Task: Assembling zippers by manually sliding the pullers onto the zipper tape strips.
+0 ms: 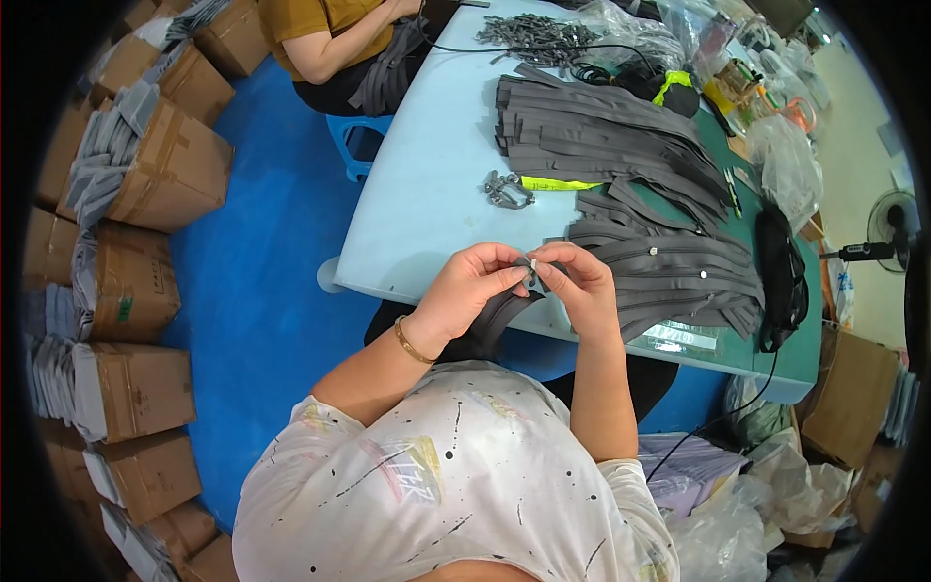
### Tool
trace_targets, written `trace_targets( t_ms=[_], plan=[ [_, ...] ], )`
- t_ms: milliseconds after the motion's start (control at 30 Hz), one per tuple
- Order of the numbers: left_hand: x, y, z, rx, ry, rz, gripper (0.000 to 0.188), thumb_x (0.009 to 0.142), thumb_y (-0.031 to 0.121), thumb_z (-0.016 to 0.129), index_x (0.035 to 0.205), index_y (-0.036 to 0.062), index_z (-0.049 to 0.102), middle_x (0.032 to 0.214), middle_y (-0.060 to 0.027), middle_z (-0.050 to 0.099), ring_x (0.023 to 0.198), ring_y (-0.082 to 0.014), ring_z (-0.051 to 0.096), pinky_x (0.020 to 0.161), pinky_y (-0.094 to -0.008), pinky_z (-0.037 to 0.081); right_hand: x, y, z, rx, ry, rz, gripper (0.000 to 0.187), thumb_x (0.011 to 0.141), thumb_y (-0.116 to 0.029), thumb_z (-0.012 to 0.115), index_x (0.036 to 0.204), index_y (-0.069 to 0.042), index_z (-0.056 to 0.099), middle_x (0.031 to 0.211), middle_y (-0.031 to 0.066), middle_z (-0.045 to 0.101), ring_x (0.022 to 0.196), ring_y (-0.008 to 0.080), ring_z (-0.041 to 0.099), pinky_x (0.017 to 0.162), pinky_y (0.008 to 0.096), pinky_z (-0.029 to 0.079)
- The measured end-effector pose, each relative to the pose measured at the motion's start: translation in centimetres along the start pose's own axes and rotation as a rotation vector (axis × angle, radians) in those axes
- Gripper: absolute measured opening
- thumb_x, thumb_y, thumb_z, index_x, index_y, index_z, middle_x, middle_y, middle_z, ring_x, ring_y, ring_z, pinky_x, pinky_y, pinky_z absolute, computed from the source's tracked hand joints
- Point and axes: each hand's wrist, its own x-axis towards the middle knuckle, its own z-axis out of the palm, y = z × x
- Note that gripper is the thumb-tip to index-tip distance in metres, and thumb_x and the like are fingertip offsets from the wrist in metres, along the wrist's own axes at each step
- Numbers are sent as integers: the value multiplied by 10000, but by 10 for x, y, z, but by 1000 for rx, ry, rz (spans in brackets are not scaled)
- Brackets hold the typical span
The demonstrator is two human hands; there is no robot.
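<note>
My left hand (480,276) and my right hand (580,281) meet over the near edge of the table, both closed in a pinch. Between their fingertips is one end of a dark grey zipper (502,310), whose tape hangs down toward my lap. Something small and pale shows at the right fingertips; I cannot make it out. Just beyond my hands lies a small cluster of dark zipper sliders (509,190). Right of my right hand, grey zippers (669,276) lie side by side in a layer, with a larger bundle of zipper strips (596,136) farther back.
A heap of small dark parts (535,37) sits at the table's far end. Across the left corner, another person (335,44) sits on a blue stool (354,141). Stacked cardboard boxes (165,170) line the left side. A black pouch (779,276) and a cable lie at the right edge.
</note>
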Motion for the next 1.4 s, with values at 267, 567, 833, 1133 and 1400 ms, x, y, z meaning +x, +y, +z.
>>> trace_targets(
  t_ms=[267,567,833,1133,1400],
  plan=[
    [1,-3,0,-77,10,-51,158,900,94,545,1016,-12,561,915,-43,589,811,-107,565,741,-232,480,-3,-3,9,-196,84,-50,101,790,-27,661,890,-34,665,902,37,626,878,128,552,777,250,430],
    [1,-6,3,126,106,81,121,901,85,541,987,0,555,904,-32,591,817,-93,558,748,-227,474,-3,-3,11,-201,140,-39,116,787,-30,669,903,-34,670,886,45,648,862,122,564,769,240,437],
    [0,-8,5,249,121,164,83,888,45,559,958,0,557,863,-20,590,778,-70,552,720,-198,466,-6,-1,13,113,170,73,127,804,-6,649,932,-5,654,941,67,666,867,107,593,785,227,460],
    [2,-14,0,270,105,174,78,891,36,551,959,-2,558,870,-19,589,786,-70,550,733,-205,470,-5,-5,7,-206,131,50,139,799,-65,677,936,-41,682,832,13,605,786,90,551,711,212,433],
    [1,-15,4,394,148,338,75,871,31,577,926,-7,543,846,-25,556,751,-82,558,665,-206,462,-7,0,11,-22,141,30,140,792,-25,668,932,-32,675,881,35,639,803,94,560,724,217,441]
  ],
)
